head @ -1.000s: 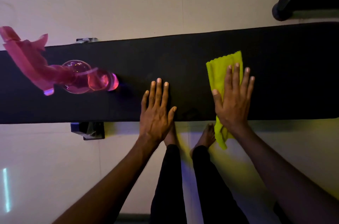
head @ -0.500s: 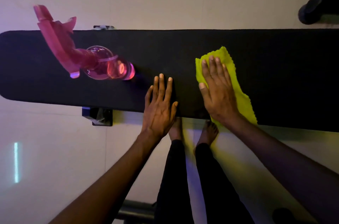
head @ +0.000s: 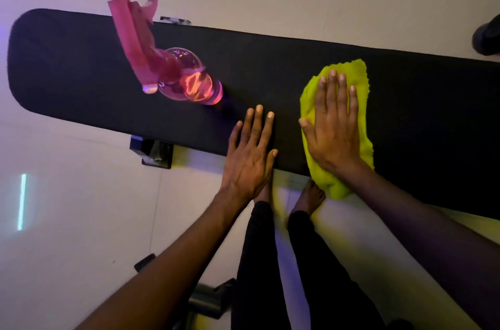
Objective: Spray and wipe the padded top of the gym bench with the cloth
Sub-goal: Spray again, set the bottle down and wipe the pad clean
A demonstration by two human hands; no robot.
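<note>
The black padded bench top runs across the view from the left to the right edge. A yellow-green cloth lies on it right of centre and hangs over the near edge. My right hand presses flat on the cloth with straight fingers. My left hand rests flat on the pad beside it, at the near edge, fingers straight. A pink clear spray bottle stands on the pad to the left of both hands, untouched.
A black bench foot bracket shows under the near edge. My bare feet and dark trouser legs stand on the pale floor below the bench. A dark rounded object sits at the far right, and dark metal equipment lies near my legs.
The right hand has slid the cloth across the pad, and the cloth now lies more spread under the palm. The left hand has stayed flat at the near edge. The view has shifted.
</note>
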